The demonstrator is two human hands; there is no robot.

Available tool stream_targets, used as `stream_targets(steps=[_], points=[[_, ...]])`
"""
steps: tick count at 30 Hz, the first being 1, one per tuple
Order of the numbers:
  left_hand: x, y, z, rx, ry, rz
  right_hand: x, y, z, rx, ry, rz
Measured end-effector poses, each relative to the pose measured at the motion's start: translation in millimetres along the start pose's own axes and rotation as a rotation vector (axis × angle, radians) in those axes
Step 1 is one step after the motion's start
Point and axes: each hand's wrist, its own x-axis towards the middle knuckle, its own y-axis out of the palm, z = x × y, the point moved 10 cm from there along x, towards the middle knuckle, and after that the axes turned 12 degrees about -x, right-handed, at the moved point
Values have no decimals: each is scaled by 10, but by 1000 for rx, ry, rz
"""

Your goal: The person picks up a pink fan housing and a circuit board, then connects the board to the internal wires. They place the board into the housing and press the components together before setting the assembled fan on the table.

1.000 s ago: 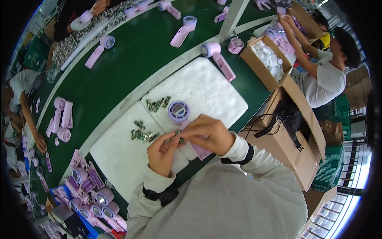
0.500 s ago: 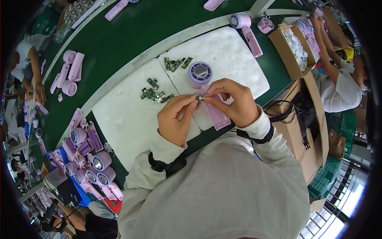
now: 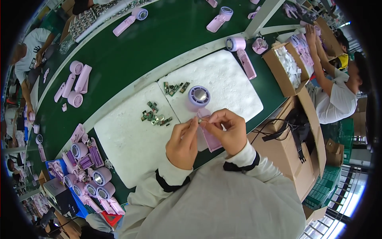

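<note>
A small circuit board (image 3: 200,120), mostly covered by fingers, is pinched in my left hand (image 3: 183,144). My right hand (image 3: 229,130) meets it from the other side, thumb and forefinger pressed together on something too small to make out beside the board. Directly under my hands lies a handheld fan with a round lilac head (image 3: 199,96) and an opened pink handle (image 3: 211,140), partly hidden by my right hand. White foam sheets (image 3: 129,139) carry the fan. Loose green circuit boards (image 3: 153,115) lie in a pile left of it, with several more boards (image 3: 174,88) farther away.
Fan parts (image 3: 85,163) crowd the left side near a blue bin (image 3: 82,207). Another fan (image 3: 244,59) lies beyond the foam. Cardboard boxes (image 3: 284,69) and black cables (image 3: 286,129) stand at right. A pale rail (image 3: 131,84) borders the green worktop. Co-workers sit on both sides.
The whole view has shifted, so the bench sits lower in the picture. My hands stay together over the fan handle; the board between them is now more hidden by my fingers.
</note>
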Motion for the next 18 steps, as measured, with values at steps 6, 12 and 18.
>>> stream_targets(steps=[6,12,18], points=[[65,117,-114,155,72,54,28,-83,-33,112,43,-76],[734,-1,-186,-143,54,171,463,-508,205,-97,-81,25],[992,128,388,411,118,209,1769,-859,320,16,-155,250]])
